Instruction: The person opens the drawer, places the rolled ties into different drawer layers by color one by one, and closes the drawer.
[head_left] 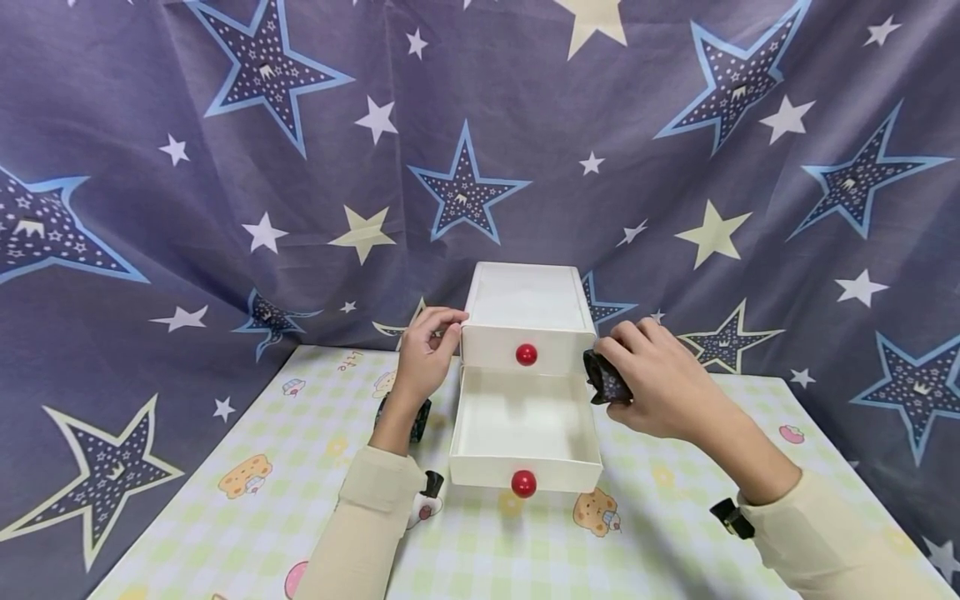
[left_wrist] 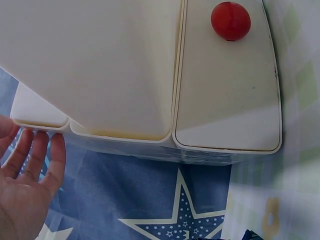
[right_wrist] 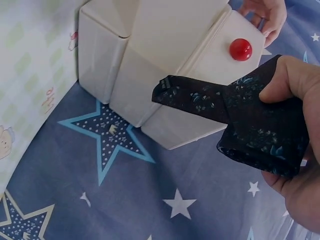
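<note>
A white drawer cabinet (head_left: 531, 298) with red knobs stands on the table. Its middle drawer (head_left: 517, 417) is pulled out, and its white floor shows. Both the top drawer (head_left: 495, 348) and the bottom drawer (left_wrist: 225, 90) are closed. My left hand (head_left: 426, 354) touches the cabinet's left side near the top with extended fingers. At the cabinet's right side, my right hand (head_left: 663, 379) grips a black folded cloth item (right_wrist: 265, 120) with a small floral print. A band of it sticks out towards the cabinet; its exact kind cannot be told.
Another dark floral-printed thing (head_left: 422, 419) lies on the table behind my left wrist, partly hidden. A pale checked cloth (head_left: 247, 533) with cartoon prints covers the table. Close behind the cabinet hangs a dark star-patterned curtain (head_left: 315, 192).
</note>
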